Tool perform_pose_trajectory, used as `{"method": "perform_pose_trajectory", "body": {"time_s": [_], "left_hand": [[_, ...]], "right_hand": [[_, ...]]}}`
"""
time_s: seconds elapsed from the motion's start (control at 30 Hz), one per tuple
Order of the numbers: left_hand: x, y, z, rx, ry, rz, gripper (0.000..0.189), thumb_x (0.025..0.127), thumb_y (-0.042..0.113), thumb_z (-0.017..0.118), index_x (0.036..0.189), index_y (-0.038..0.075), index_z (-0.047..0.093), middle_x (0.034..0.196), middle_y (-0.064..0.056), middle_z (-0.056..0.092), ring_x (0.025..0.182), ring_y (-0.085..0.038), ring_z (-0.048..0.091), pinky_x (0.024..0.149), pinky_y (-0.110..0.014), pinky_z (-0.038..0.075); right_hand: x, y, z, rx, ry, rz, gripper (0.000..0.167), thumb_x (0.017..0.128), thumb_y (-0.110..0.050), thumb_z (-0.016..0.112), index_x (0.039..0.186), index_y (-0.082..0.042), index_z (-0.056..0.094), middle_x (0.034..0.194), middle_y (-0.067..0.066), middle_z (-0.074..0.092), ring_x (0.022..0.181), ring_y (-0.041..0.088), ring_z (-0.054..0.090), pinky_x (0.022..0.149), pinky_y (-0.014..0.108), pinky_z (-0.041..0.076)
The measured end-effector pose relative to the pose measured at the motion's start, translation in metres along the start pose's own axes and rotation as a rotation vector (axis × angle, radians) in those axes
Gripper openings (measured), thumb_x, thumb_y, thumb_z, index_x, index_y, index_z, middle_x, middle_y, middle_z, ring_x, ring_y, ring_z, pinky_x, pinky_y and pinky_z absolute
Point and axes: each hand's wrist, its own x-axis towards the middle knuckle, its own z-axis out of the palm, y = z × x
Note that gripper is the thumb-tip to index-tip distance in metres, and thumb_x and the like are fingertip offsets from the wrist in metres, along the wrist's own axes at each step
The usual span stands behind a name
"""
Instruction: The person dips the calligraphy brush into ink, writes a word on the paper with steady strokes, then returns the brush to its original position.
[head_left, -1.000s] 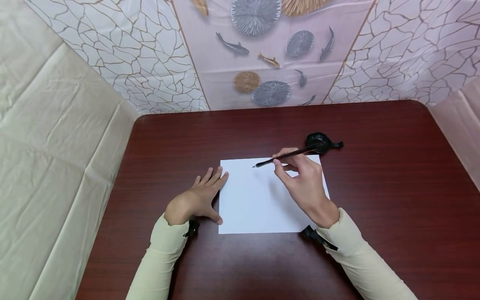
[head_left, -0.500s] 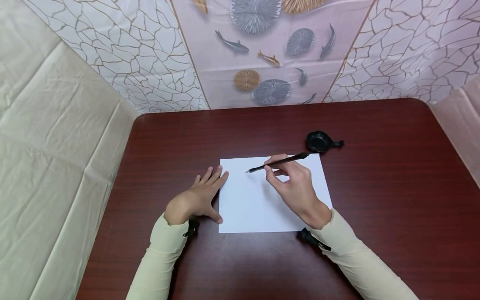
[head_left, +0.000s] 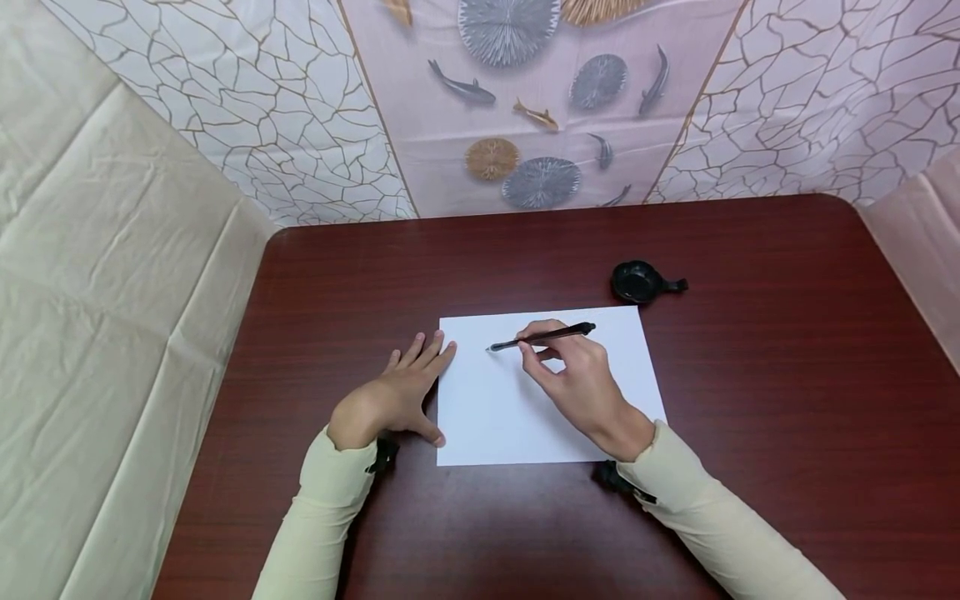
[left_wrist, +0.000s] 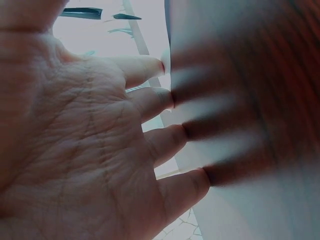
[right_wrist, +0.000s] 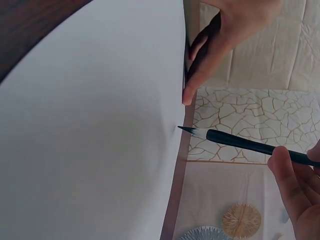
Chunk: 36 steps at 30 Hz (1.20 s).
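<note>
A sheet of white paper [head_left: 480, 417] lies on the dark red-brown table [head_left: 345, 283]. My right hand [head_left: 581, 383] pinches a dark-handled ink brush [head_left: 558, 333] between thumb and fingers above the sheet. The right wrist view shows the brush [right_wrist: 240, 141] with white bristles and a dark, inked tip close over the paper [right_wrist: 100, 125]. My left hand [head_left: 393, 396] rests with spread fingers at the sheet's left edge, thumb and fingertips on the paper's border. In the left wrist view the left hand's palm [left_wrist: 90, 140] fills much of the picture, fingertips down on the surface.
A small black ink dish [head_left: 637, 283] with a short handle stands just beyond the paper's far right corner. Behind the table hangs a patterned cloth [head_left: 525, 108], and a pale cloth [head_left: 112, 333] covers the left side.
My right hand has moved left and slightly toward me with the brush, away from the ink dish, bringing the tip nearer the paper's left part. My left hand has stayed put.
</note>
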Motion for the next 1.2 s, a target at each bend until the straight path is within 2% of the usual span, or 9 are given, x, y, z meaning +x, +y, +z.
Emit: {"method": "perform_pose_trajectory", "body": {"time_s": [0.43,0.77,0.93,1.2], "left_hand": [[0.000,0.000,-0.001,0.004,-0.008,0.002,0.139,0.073,0.036,0.099,0.172,0.017,0.003,0.177,-0.008,-0.013,0.162,-0.032,-0.016,0.128,-0.061,-0.002],[0.002,0.000,0.000,0.004,-0.014,-0.005,0.140,0.073,0.036,0.099,0.172,0.018,0.002,0.177,-0.007,-0.014,0.162,-0.032,-0.017,0.128,-0.061,-0.002],[0.002,0.001,-0.001,0.014,-0.015,-0.011,0.140,0.073,0.037,0.099,0.172,0.018,0.002,0.177,-0.008,-0.014,0.162,-0.033,-0.017,0.129,-0.060,-0.002],[0.001,0.002,0.000,0.018,-0.009,-0.006,0.139,0.073,0.037,0.099,0.172,0.017,0.003,0.177,-0.008,-0.013,0.162,-0.032,-0.017,0.129,-0.060,-0.002]], "right_hand": [[-0.004,0.000,0.002,0.028,-0.040,0.005,0.023,0.090,0.009,0.076,0.111,0.003,0.071,0.106,0.011,0.076,0.093,0.021,0.078,0.072,0.030,0.063],[-0.011,-0.011,-0.001,0.029,-0.077,0.001,0.027,0.088,0.007,0.078,0.112,-0.001,0.070,0.104,0.008,0.077,0.088,0.017,0.077,0.073,0.026,0.063],[-0.013,-0.016,-0.002,0.034,-0.086,-0.028,0.026,0.088,0.006,0.078,0.112,-0.001,0.070,0.103,0.007,0.076,0.085,0.017,0.076,0.073,0.024,0.062],[-0.009,-0.017,-0.005,0.008,-0.070,-0.025,0.028,0.087,0.007,0.079,0.113,0.000,0.070,0.104,0.010,0.077,0.088,0.018,0.077,0.072,0.027,0.063]]}}
